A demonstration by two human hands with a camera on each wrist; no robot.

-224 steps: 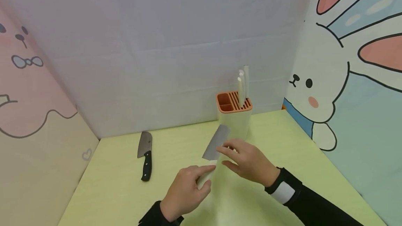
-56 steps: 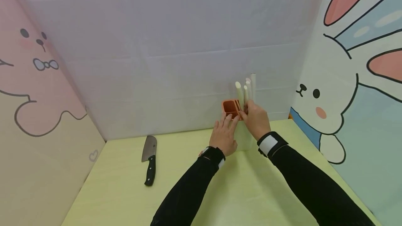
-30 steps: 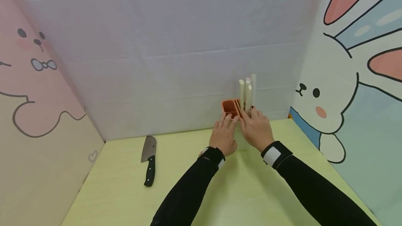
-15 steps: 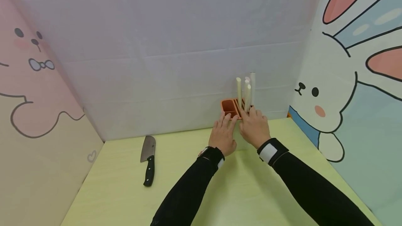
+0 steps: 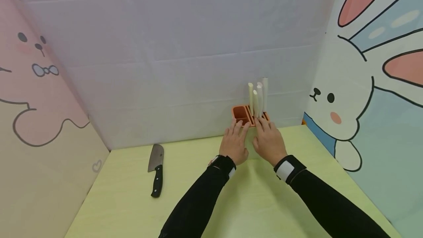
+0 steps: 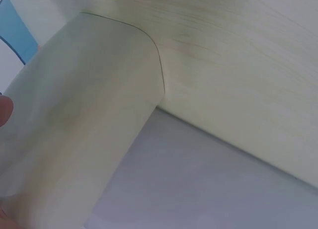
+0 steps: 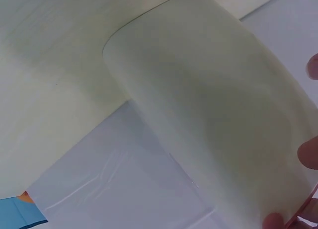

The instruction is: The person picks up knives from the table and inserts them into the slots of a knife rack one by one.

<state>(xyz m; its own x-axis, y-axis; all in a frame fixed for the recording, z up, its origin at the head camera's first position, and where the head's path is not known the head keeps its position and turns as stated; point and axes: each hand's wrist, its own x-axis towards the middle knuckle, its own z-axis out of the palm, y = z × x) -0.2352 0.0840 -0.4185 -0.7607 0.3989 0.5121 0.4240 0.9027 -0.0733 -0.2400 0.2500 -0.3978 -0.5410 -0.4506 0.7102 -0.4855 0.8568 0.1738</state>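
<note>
A cream knife block [image 5: 252, 144] with an orange slotted top stands at the back of the table. Several white knife handles [image 5: 260, 100] rise from its slots, their blades hidden inside. My left hand [image 5: 234, 143] rests on the block's front left, fingers extended up to the orange rim. At the front right, my right hand [image 5: 269, 141] touches the block below the handles, with its fingers reaching the rim and gripping no handle. Both wrist views show the block's smooth wall [image 6: 94, 100], and a few fingertips [image 7: 309, 153] appear at the right wrist view's edge.
A kitchen knife [image 5: 158, 179] with a black handle lies on the yellow-green table [image 5: 125, 194] at the left, blade toward the back. A white cloth wall [image 5: 185, 83] stands behind. Cartoon-printed panels [image 5: 343, 135] close off both sides.
Earlier my left hand held a white-handled cleaver; now more white handles stand in the block. Lately the short front handle shifted left and my right fingers settled on the rim. My left hand stayed still.
</note>
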